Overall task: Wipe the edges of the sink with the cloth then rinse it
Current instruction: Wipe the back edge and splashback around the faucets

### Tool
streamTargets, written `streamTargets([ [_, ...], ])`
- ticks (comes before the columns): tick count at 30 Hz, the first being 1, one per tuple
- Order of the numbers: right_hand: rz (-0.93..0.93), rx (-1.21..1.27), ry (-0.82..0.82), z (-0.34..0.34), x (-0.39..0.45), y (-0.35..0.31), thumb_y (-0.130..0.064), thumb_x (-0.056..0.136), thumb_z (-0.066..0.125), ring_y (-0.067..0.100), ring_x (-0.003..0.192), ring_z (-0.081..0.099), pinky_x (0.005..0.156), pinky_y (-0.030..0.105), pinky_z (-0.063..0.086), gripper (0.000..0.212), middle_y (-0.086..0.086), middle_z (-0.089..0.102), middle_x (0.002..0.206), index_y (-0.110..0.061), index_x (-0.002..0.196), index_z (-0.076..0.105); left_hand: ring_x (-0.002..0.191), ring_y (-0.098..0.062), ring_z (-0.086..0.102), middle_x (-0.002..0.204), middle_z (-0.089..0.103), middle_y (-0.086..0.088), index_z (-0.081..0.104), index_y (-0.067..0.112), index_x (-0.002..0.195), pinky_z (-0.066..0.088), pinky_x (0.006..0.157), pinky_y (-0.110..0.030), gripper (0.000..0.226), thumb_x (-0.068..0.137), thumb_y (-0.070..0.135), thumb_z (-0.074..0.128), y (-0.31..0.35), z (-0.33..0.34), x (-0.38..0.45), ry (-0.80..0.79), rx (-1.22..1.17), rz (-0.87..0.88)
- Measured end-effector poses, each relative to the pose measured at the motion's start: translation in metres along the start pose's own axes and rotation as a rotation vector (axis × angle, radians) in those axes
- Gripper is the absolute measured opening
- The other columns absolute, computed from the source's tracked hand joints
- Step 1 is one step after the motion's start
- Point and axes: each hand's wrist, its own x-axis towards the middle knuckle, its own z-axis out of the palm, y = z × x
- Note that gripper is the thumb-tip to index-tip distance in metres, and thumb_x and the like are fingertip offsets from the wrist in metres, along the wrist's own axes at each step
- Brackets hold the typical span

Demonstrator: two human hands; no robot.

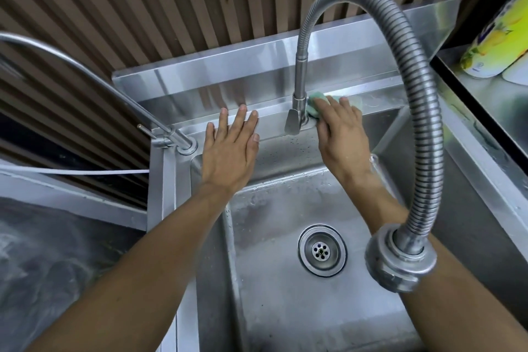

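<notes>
Bright, even light glares off the steel sink (285, 74); wide-angle edges bend.

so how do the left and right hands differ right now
The left hand lies flat with fingers spread and straight, holding nothing; the right hand presses a green cloth. The left hand is beside the faucet lever; the right hand is at the faucet base on its other side. Both reach to the sink back edge.
</notes>
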Motion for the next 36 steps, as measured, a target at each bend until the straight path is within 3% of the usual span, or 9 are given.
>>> streamTargets([
  [4, 0.167, 0.317, 0.386, 0.007, -0.051, -0.005, 0.002, 0.104, 0.048, -0.011, 0.098, 0.062, 0.081, -0.009, 0.035, 0.035, 0.007, 0.073, 0.098, -0.002, 0.138, 0.058, 0.159, -0.023, -0.012, 0.171, -0.009, 0.010, 0.000, 0.033, 0.164, -0.004, 0.129, -0.046, 0.057, 0.109, 0.048, 0.001, -0.006, -0.004, 0.002, -0.053, -0.015, 0.046],
  [7, 0.532, 0.558, 0.624, 0.051, -0.101, -0.024, -0.007, 0.107, 0.047, -0.010, 0.091, 0.065, 0.084, 0.003, 0.049, 0.036, -0.006, 0.075, 0.103, -0.013, 0.141, 0.058, 0.158, -0.020, -0.017, 0.171, -0.015, 0.009, -0.007, 0.033, 0.164, -0.006, 0.129, -0.043, 0.058, 0.109, 0.048, 0.002, -0.019, -0.013, 0.000, -0.110, -0.016, 0.096],
  [9, 0.465, 0.538, 0.485, 0.085, -0.123, -0.049, -0.013, 0.106, 0.048, -0.009, 0.101, 0.065, 0.090, 0.011, 0.050, 0.040, -0.017, 0.073, 0.121, -0.023, 0.144, 0.058, 0.157, -0.016, -0.019, 0.170, -0.019, 0.008, -0.011, 0.031, 0.163, -0.007, 0.129, -0.040, 0.059, 0.109, 0.048, 0.004, -0.028, -0.018, -0.003, -0.131, -0.013, 0.082],
  [14, -0.226, 0.119, 0.212, 0.123, -0.060, -0.073, -0.010, 0.107, 0.041, 0.032, 0.154, 0.030, 0.127, 0.049, 0.024, 0.043, 0.014, 0.045, 0.158, -0.008, 0.149, 0.051, 0.159, -0.018, -0.014, 0.173, -0.011, -0.002, -0.001, 0.016, 0.165, -0.007, 0.129, -0.036, 0.065, 0.109, 0.037, 0.024, -0.044, -0.020, -0.015, -0.133, 0.062, 0.078],
  [17, -0.123, -0.229, 0.186, 0.125, -0.005, -0.065, 0.002, 0.098, 0.047, 0.042, 0.154, 0.024, 0.116, 0.057, 0.040, 0.053, 0.018, 0.039, 0.161, -0.010, 0.150, 0.050, 0.160, -0.019, -0.009, 0.173, -0.007, -0.005, 0.002, 0.012, 0.165, -0.011, 0.128, -0.033, 0.065, 0.109, 0.037, 0.024, -0.047, -0.017, -0.024, -0.057, 0.064, 0.098],
  [20, 0.124, -0.319, 0.220, 0.130, 0.009, -0.065, 0.008, 0.092, 0.052, 0.040, 0.154, 0.020, 0.093, 0.047, 0.058, 0.063, 0.022, 0.031, 0.162, -0.016, 0.150, 0.046, 0.160, -0.018, -0.008, 0.173, -0.006, -0.004, 0.002, 0.013, 0.165, -0.015, 0.124, -0.029, 0.063, 0.110, 0.037, 0.022, -0.048, -0.015, -0.024, -0.041, 0.030, 0.111],
  [28, 0.174, -0.542, -0.013, 0.129, -0.002, -0.071, -0.012, 0.101, 0.021, 0.045, 0.156, 0.011, 0.127, 0.044, 0.015, 0.065, 0.034, 0.013, 0.165, 0.003, 0.161, 0.002, 0.159, -0.018, -0.011, 0.173, -0.010, -0.004, -0.001, 0.013, 0.165, -0.017, 0.124, -0.029, 0.065, 0.110, 0.031, 0.029, -0.050, -0.018, -0.026, -0.064, 0.004, 0.114],
  [32, -0.094, -0.528, -0.165, 0.111, -0.025, -0.059, -0.004, 0.097, 0.021, 0.042, 0.157, 0.013, 0.128, 0.048, 0.006, 0.064, 0.025, 0.023, 0.165, -0.009, 0.161, 0.024, 0.158, -0.017, -0.017, 0.171, -0.018, -0.002, -0.007, 0.015, 0.164, -0.020, 0.122, -0.029, 0.068, 0.108, 0.033, 0.028, -0.048, -0.018, -0.026, -0.068, 0.023, 0.109],
  [36, -0.203, -0.479, -0.148, 0.103, -0.031, -0.038, 0.005, 0.096, 0.042, 0.039, 0.155, 0.023, 0.127, 0.048, 0.020, 0.063, 0.020, 0.035, 0.161, -0.013, 0.156, 0.037, 0.158, -0.016, -0.018, 0.172, -0.016, -0.002, -0.006, 0.015, 0.164, -0.016, 0.125, -0.031, 0.070, 0.107, 0.034, 0.030, -0.049, -0.017, -0.026, -0.069, 0.010, 0.117],
])
